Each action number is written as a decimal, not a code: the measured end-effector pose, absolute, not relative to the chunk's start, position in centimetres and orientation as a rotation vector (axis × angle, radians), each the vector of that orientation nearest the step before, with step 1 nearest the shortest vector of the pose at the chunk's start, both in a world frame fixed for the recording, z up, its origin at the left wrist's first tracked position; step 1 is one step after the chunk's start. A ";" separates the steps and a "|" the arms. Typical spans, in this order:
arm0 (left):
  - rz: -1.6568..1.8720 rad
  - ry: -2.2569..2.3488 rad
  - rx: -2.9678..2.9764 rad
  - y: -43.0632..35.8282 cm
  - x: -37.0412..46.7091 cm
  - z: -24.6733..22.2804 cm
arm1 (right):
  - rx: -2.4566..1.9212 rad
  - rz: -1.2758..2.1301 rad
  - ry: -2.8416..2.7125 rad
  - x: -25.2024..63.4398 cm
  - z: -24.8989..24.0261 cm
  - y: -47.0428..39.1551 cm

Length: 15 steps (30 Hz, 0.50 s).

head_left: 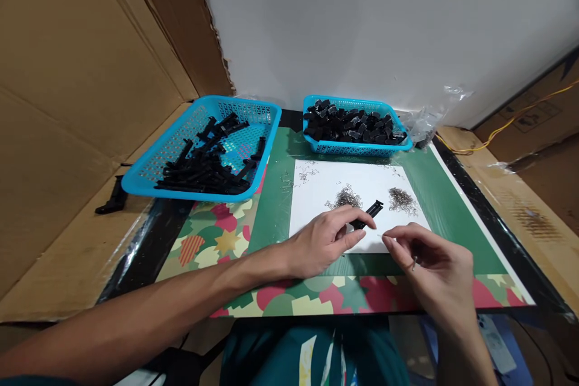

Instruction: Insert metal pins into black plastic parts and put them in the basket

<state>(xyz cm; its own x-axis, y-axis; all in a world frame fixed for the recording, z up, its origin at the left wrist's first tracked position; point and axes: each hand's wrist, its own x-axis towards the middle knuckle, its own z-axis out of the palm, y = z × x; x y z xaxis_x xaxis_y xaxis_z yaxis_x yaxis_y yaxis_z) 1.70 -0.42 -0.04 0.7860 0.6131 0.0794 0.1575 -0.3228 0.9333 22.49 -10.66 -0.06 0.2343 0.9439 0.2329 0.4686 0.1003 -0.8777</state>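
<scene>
My left hand [323, 238] rests low over a white sheet [312, 199], its fingers curled around a narrow black plastic part [373, 209]. The far end of that part sticks out beyond the fingers, while its near end is hidden. Just to the right, my right hand [434, 259] pinches a tiny thin wire piece [380, 235] between thumb and forefinger. A second small metal piece [415, 263] shows against the palm. On the sheet lie a heap of small wire pieces [347, 196] behind my left hand and another heap [401, 200] farther right.
At left stands a blue basket [129, 184] with long black plastic parts; at back right, a blue basket [362, 148] holds small black pieces. A black part [113, 196] lies outside the left basket. Clear plastic bags [427, 123] and a yellow cable [493, 132] are at right.
</scene>
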 end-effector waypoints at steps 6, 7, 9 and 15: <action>0.436 0.613 1.751 -0.5 1.5 0.0 | -1.579 0.578 -1.160 22.7 0.4 -10.4; 0.438 0.607 1.747 -0.4 1.5 0.0 | -1.587 0.584 -1.121 22.8 0.5 -10.4; 0.433 0.600 1.744 -0.4 1.5 0.1 | -1.605 0.604 -1.066 22.9 0.6 -10.2; 0.386 0.580 1.719 -0.4 1.4 0.0 | -1.638 0.681 -1.048 23.2 0.9 -9.9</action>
